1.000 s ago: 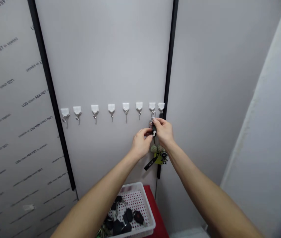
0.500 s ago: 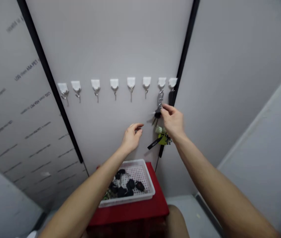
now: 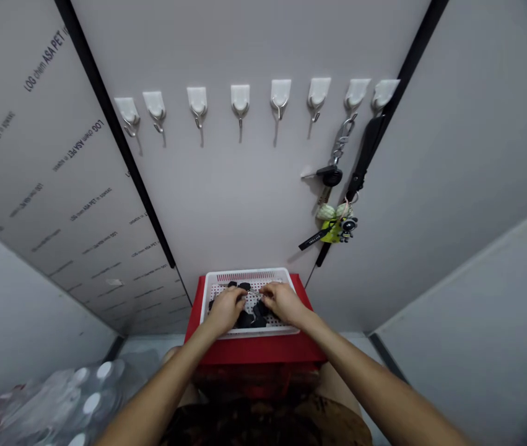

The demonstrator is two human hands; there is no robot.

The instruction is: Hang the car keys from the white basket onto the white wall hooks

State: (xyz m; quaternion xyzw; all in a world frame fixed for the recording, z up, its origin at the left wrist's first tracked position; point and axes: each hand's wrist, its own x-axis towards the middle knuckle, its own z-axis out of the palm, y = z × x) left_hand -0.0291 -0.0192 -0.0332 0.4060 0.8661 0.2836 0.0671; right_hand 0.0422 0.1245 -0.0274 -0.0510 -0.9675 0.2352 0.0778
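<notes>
Both hands are down in a white plastic basket [image 3: 250,333] that holds several black key fobs and keys [image 3: 246,319]. My left hand [image 3: 226,308] is closed in a pinch at the basket's left middle. My right hand [image 3: 284,302] pinches from the right side, close to the left one. Between the fingertips stretches a slim shiny metal piece of some keys [image 3: 254,292]; its exact shape is too small to tell. On the wall, a key bunch with a black-headed key [image 3: 332,176] hangs by a metal clip from the second hook from the right.
Several white adhesive hooks [image 3: 239,98] line the wall. The rightmost bears a black strap [image 3: 368,152] with a yellow-green charm [image 3: 331,231] and a small figure. The basket stands on a red stool [image 3: 263,352]. Wrapped bottles [image 3: 91,402] stand on the floor at lower left.
My right hand has let go of the key bunch, which now hangs from its hook. Both hands have moved down into the basket, and the view has tilted downward.
</notes>
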